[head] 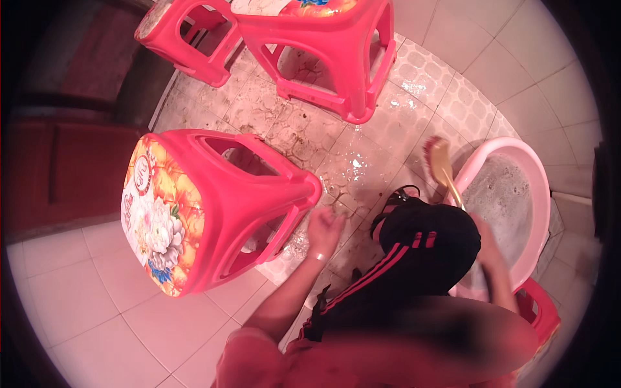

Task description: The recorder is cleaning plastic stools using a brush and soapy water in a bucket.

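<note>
My right hand [480,233], partly hidden behind my knee, grips the handle of a scrub brush [440,162] by the near rim of a pink plastic basin [542,194]. The brush has a gold-coloured back and dark red bristles. Its head is outside the basin, over the tiles. Greyish, foamy water [499,194] lies in the basin. My left hand [325,229] is curled and slightly blurred, with nothing visible in it. It is close to the lower leg of a pink plastic stool [228,194], whose seat carries a printed floral pattern.
Two more pink stools, a large one [335,53] and a smaller-looking one [218,63], stand farther off. Part of a red stool [538,310] shows beside the basin. The tiled floor [301,121] is wet and soiled with dark marks. A dark red wooden panel [87,169] is at left.
</note>
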Action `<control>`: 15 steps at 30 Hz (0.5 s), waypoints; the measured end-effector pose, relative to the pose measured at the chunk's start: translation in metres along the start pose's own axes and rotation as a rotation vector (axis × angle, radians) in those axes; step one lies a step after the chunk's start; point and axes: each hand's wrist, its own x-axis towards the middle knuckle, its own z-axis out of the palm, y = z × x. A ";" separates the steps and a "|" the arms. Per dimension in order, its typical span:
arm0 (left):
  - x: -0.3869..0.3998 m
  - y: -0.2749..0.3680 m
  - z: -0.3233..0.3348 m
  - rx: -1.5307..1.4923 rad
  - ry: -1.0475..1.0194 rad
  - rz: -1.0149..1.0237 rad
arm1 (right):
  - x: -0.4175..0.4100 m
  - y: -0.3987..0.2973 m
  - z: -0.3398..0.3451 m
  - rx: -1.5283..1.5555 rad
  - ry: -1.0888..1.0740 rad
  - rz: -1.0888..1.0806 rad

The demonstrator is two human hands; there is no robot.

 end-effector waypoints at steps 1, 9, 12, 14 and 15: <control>-0.018 -0.011 -0.022 -0.054 0.122 -0.054 | 0.020 -0.026 -0.019 -0.202 -0.070 0.017; 0.028 -0.018 -0.105 0.772 0.056 -0.199 | 0.124 -0.211 0.023 -0.853 -0.462 -0.418; 0.041 -0.030 -0.102 0.886 -0.066 -0.169 | 0.131 -0.231 0.093 -0.900 -0.462 -0.652; 0.047 -0.041 -0.096 0.976 -0.116 -0.289 | 0.124 -0.226 0.124 -0.884 -0.425 -0.768; 0.046 -0.046 -0.097 0.980 -0.125 -0.292 | 0.118 -0.227 0.137 -0.882 -0.435 -0.678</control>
